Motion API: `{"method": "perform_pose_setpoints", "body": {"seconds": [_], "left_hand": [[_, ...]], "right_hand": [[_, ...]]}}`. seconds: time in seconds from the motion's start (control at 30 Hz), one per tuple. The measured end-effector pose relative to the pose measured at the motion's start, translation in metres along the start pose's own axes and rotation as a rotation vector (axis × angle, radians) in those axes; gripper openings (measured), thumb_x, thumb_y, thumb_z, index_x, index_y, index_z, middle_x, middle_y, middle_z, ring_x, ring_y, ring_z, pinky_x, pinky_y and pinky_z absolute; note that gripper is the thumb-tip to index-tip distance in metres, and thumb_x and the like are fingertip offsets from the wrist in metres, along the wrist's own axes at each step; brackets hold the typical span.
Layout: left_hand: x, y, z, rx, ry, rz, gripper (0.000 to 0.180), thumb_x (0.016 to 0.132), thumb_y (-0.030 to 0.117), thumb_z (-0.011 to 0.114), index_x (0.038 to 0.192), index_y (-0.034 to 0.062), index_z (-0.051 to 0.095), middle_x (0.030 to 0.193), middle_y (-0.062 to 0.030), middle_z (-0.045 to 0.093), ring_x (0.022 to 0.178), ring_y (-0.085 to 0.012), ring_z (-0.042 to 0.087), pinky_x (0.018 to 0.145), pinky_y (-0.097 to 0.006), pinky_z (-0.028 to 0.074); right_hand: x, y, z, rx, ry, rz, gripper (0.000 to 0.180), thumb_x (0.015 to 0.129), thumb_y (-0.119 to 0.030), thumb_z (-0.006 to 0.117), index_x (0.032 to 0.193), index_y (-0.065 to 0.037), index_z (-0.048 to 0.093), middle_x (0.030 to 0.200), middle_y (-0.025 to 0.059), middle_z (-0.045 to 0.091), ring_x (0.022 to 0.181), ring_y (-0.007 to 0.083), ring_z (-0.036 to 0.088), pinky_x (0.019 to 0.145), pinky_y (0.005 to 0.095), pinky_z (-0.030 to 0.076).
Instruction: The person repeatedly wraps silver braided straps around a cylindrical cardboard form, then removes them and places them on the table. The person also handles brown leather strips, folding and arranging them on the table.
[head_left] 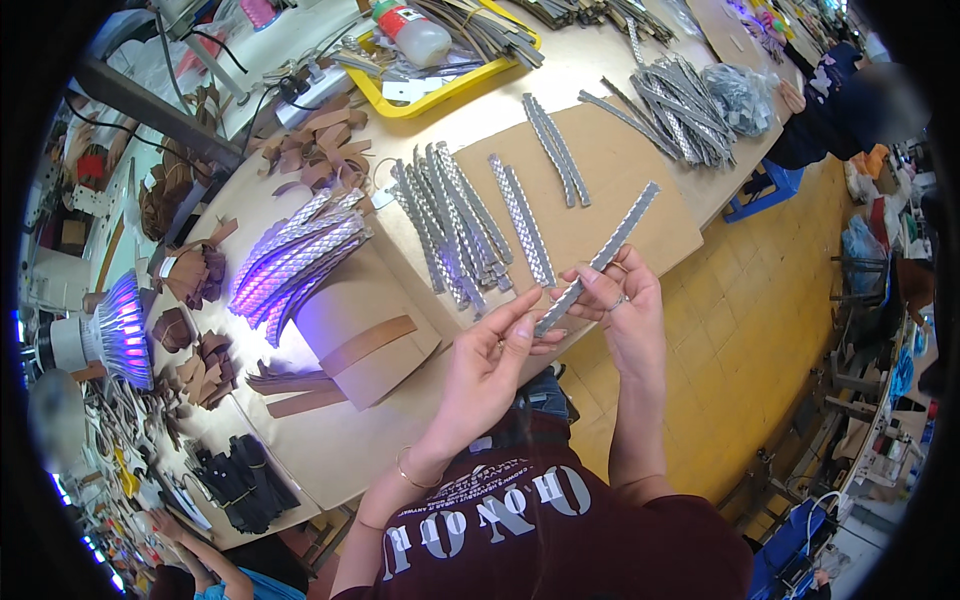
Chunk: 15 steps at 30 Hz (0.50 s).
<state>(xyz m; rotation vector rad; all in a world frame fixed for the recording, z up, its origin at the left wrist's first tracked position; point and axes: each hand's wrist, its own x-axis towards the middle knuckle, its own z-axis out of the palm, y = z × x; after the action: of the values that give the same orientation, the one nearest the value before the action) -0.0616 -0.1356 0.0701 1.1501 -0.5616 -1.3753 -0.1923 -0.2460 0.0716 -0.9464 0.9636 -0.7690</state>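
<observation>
A grey strap with a braided silver edge (628,223) is held up at a slant near the front edge of the table. My right hand (632,305) pinches it around the middle, thumb on top, with a ring on one finger. At its lower end my left hand (482,365) is closed, thumb and fingers about the tip. Beyond the hands, a pair of braided straps (523,225) lies on a brown cardboard sheet (635,200), with another pair (556,150) farther back. Left of these is a row of several similar straps (455,230).
A silver braided bundle (295,255) lies on a bent card (375,345) under a purple-lit lamp (122,330). A yellow tray (400,105) holds a bottle (412,35) and strips. More straps (685,110) pile up at far right. A co-worker (845,105) is beyond; brown scraps (320,140) lie left.
</observation>
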Motion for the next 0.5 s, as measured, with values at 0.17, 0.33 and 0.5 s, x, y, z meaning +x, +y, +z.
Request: {"method": "perform_pose_setpoints", "body": {"seconds": [0.17,0.33,0.5], "left_hand": [[-0.020,0.011,-0.007,0.415,0.139,0.293,0.032,0.090,-0.006,0.057,0.122,-0.0074,0.057,0.108,-0.0155,0.069,0.097,-0.0184,0.068,0.085,-0.032,0.055],[-0.041,0.031,-0.052,1.204,0.311,0.984,0.037,0.077,-0.012,0.066,0.112,-0.0014,0.065,0.100,-0.0171,0.071,0.089,-0.0295,0.070,0.078,-0.035,0.056],[-0.067,0.039,-0.095,0.975,0.464,0.799,0.051,0.081,-0.012,0.062,0.130,-0.0086,0.048,0.119,-0.0210,0.065,0.101,-0.0287,0.069,0.085,-0.034,0.056]], "right_hand": [[-0.004,0.005,0.012,0.002,-0.124,-0.159,0.021,0.091,-0.010,0.062,0.108,-0.001,0.051,0.102,0.0161,0.065,0.084,0.0215,0.069,0.069,0.0296,0.059],[-0.006,-0.001,0.020,0.132,-0.384,-0.195,0.021,0.090,-0.006,0.065,0.106,0.000,0.052,0.102,0.0136,0.063,0.078,0.0153,0.065,0.068,0.0268,0.057],[-0.011,0.006,0.071,0.169,-0.504,-0.091,0.027,0.089,-0.003,0.065,0.112,0.001,0.052,0.099,0.0121,0.062,0.076,0.0161,0.066,0.067,0.0262,0.059]]}}
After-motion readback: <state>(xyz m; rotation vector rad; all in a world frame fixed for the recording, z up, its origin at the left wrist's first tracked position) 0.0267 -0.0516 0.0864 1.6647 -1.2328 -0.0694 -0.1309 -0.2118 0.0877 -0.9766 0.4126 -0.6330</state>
